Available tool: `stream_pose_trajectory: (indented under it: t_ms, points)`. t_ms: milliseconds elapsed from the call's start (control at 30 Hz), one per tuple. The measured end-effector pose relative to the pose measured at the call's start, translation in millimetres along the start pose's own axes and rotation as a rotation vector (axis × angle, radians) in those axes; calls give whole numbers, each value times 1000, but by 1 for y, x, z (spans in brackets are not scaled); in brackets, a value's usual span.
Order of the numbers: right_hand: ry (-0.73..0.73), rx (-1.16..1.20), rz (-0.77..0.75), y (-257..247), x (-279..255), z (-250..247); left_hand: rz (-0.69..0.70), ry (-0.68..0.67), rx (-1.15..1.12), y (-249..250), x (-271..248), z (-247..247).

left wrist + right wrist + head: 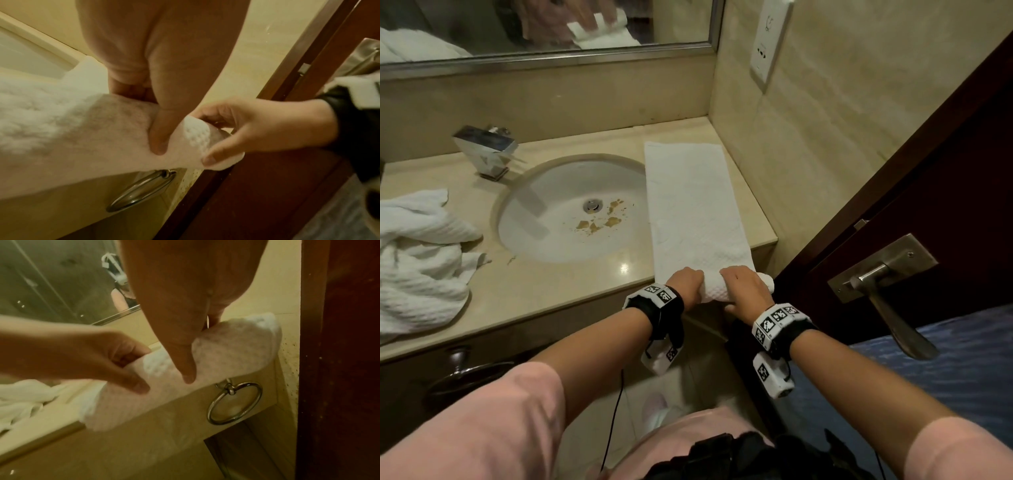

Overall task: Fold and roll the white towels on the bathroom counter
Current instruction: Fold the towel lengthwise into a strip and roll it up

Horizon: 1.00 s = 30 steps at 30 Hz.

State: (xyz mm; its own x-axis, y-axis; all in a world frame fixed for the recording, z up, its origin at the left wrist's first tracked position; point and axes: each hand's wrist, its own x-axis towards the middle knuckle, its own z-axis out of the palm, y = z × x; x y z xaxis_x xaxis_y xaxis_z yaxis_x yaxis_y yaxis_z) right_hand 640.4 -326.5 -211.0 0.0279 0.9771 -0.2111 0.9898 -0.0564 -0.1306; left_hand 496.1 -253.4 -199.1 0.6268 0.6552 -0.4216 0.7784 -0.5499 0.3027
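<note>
A white waffle towel [691, 205] lies folded into a long strip on the counter [585, 281], right of the sink. Its near end is rolled into a tube [714, 293] at the counter's front edge. My left hand [687, 279] grips the roll's left part, fingers over the top and thumb underneath [158, 139]. My right hand [745, 287] grips the right part the same way [185, 331]. The two hands sit side by side, almost touching. A second white towel [417, 260] lies crumpled at the counter's left end.
The round sink [541, 222] has brown flakes near its drain. A chrome faucet [486, 150] stands at the back left. The tiled wall is close on the right, beside a dark door with a metal lever handle [893, 301]. A towel ring [234, 404] hangs below the counter.
</note>
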Motion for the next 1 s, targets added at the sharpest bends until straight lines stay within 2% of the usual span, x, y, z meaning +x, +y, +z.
stream_pose_trajectory:
  t_ms: [133, 200, 300, 367, 433, 600, 733, 1000]
  points:
    - [172, -94, -36, -3, -5, 11, -17, -49, -105, -3, 6, -11]
    - [197, -167, -25, -4, 4, 12, -20, -78, -127, -6, 9, -14]
    - [114, -199, 2, -7, 18, 2, -26, -123, -140, -8, 11, -16]
    - [-30, -167, 47, -10, 26, -6, -16, -134, -134, -10, 11, -15]
    - [-104, -141, 98, -6, 33, -8, 2, -114, -104, -9, 9, -10]
    - [-244, -60, 158, 0, 45, -19, 32, 135, 186, -1, -3, 10]
    - [-272, -52, 153, 3, 53, -25, 47, 142, 226, -1, -1, 13]
    - [-201, -46, 144, -3, 39, -9, 75, -28, 44, -14, 13, -6]
